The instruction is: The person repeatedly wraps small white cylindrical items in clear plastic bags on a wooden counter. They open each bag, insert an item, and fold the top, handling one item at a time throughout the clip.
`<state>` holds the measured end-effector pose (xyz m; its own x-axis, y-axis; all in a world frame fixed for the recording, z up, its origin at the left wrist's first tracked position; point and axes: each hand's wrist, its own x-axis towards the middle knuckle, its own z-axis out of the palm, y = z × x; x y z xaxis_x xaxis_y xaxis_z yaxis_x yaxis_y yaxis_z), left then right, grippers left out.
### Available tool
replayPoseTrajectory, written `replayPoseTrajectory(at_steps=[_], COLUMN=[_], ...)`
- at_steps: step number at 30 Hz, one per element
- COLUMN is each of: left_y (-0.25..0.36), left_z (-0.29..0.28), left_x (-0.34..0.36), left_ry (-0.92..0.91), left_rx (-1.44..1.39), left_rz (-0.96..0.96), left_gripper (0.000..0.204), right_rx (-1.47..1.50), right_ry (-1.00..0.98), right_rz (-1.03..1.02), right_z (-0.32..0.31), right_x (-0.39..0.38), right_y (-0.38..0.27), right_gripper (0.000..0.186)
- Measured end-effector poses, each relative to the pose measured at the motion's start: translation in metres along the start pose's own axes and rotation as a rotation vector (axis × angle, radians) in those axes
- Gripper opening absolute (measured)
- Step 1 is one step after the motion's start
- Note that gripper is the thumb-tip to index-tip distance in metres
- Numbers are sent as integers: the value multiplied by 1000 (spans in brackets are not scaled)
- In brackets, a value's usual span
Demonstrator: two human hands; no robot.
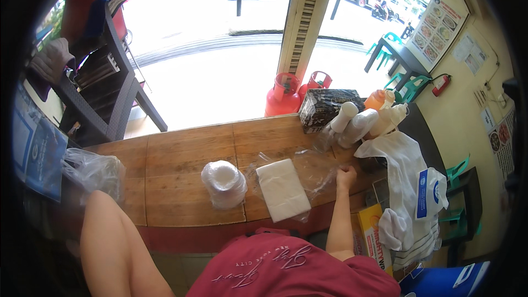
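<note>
My right hand (346, 177) reaches over the wooden counter with its fingers closed at the right edge of a clear plastic bag (319, 165). That bag lies spread flat. A folded stack of white paper sheets, perhaps napkins, (283, 189) rests on the bag's left part. To the left of it stands a plastic-wrapped stack of white round bowls or lids (224, 182). My left arm (118, 242) is sharply bent at the lower left; its hand does not show.
A crumpled clear bag (99, 170) sits at the counter's left end. At the back right are a dark patterned box (330, 107), white cups (345, 116) and sauce bottles (379, 99). White bags (399, 159) hang at right beside a yellow box (375, 234). Red gas cylinders (282, 98) stand beyond the counter.
</note>
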<state>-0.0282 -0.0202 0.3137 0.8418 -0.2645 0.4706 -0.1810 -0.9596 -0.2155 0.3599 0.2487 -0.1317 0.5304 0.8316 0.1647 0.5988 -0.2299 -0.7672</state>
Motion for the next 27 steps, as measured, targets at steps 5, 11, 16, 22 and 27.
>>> replayPoseTrajectory(at_steps=[5,11,16,22,27], left_y=[12,31,63,82,133], left_z=[-1,-3,1,130,267], left_x=[2,10,1,-126,-147], left_ry=[6,33,196,676,563], left_rx=[-10,-37,-235,-735,-1663], left_rz=[-30,-70,-10,-1331,-1960], left_gripper=[23,24,25,17,43], right_rx=[511,607,615,688,605], right_ry=[-187,-470,-626,-861,-908], right_rz=[58,3,-106,-146,-121], right_z=[11,-3,-6,4,8], right_x=[-18,-53,-91,-133,-141], right_y=[-55,-127,-164,-176,-171], right_gripper=[11,6,8,11,12])
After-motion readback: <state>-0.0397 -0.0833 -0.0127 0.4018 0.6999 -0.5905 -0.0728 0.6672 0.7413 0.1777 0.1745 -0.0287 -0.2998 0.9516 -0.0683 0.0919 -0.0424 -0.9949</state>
